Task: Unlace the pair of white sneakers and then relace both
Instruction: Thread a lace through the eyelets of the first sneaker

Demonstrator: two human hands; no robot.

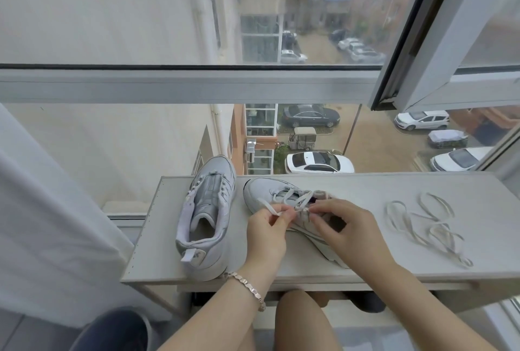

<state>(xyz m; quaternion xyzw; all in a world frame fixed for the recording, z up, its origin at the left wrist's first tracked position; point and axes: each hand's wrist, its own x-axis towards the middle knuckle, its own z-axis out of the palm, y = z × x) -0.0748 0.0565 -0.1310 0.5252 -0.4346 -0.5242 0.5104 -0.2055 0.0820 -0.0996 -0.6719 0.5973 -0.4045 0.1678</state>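
Observation:
Two white sneakers stand on a pale narrow table (pixel 365 269) by the window. The left sneaker (pixel 206 218) has bare eyelets and its toe points away from me. The right sneaker (pixel 270 193) lies at an angle, toe to the upper left, with a lace (pixel 295 198) crossed through its front eyelets. My left hand (pixel 267 227) pinches one end of that lace above the shoe's middle. My right hand (pixel 343 227) pinches the lace at the eyelets and covers the shoe's rear part. A loose lace (pixel 427 227) lies tangled on the table to the right.
A large window with a grey frame (pixel 197 83) rises right behind the table. A white curtain (pixel 42 224) hangs at the left. My knees (pixel 304 319) sit under the table's front edge. A bracelet (pixel 247 286) is on my left wrist.

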